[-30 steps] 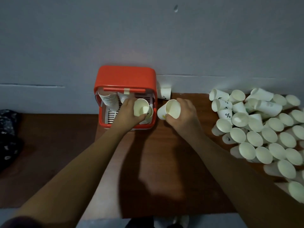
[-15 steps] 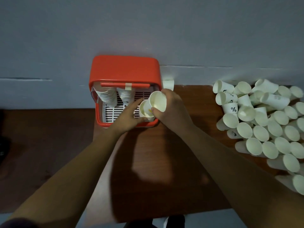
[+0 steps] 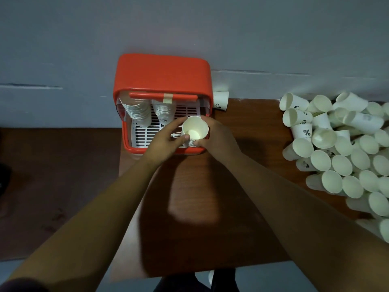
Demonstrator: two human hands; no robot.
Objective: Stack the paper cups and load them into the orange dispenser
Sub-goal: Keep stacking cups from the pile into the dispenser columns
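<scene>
**Layout.** The dispenser (image 3: 162, 74) was located upper ctr of frame, backed against the wall (image 3: 189, 28), front open. Two full stacks were seen inside: rear stack A (image 3: 136, 111) and rear stack B (image 3: 164, 111), just beside it. Loose cups (image 3: 336, 148) were piled at the right edge of the table (image 3: 200, 197). A single cup (image 3: 221, 100) was left between dispenser and wall.

**Hands.** A short stack (image 3: 194, 131) was held over the grille (image 3: 147, 133) at the right side of the dispenser, mouth toward the camera. The left hand (image 3: 166, 138) was curled round its left wall, thumb in front. The right hand (image 3: 219, 135) was curled round its right wall, thumb at the lower rims. Contact btwn stack base and grille: cannot be told.

**Faults to be expected (est.).**
- Stack tipped fwd out of the opening, if released before seating.
- Thin paper walls crushed, if squeezed from both sides.
- Top cup left cocked, if not fully nested; later cups would then jam.
- Stack B nudged by the left knuckles on withdrawal.
- Loose cups swept off by the right forearm on the next reach.
</scene>
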